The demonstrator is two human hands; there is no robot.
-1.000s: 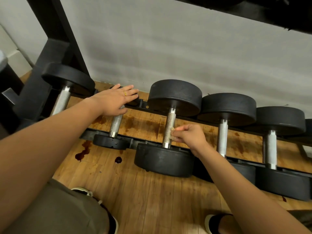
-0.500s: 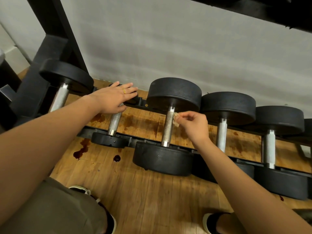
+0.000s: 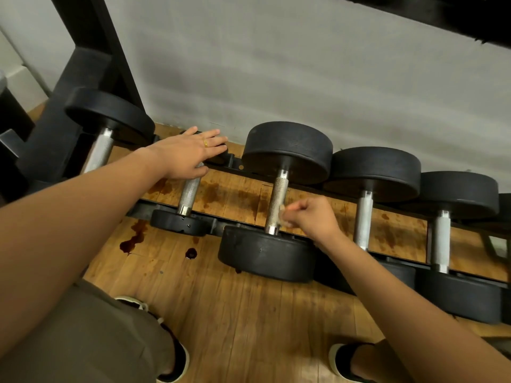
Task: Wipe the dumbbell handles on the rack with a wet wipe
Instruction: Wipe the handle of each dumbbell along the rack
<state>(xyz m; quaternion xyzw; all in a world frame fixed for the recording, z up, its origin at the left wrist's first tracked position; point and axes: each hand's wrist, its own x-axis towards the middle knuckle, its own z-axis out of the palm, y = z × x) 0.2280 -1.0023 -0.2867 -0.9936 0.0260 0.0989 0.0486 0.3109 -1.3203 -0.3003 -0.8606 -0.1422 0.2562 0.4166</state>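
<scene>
Dumbbells on low rack (image 3: 229, 164); dark stains (image 3: 132, 239) seen on wood floor (image 3: 249, 327) near left.

Handle (image 3: 276, 201) of middle dumbbell lies near-to-far, slightly tilted, between two black heads. Wipe (image 3: 283, 217) is pinched in closed fingers of right hand (image 3: 312, 217), pressed to handle's right side. Left hand (image 3: 188, 153), fingers flat and together, is rested on small dumbbell (image 3: 189, 193) at left.

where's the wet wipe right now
In the head view, the wet wipe is pinched in the right hand, pressed against the lower right side of the third dumbbell's handle, just above its front weight head.
</scene>
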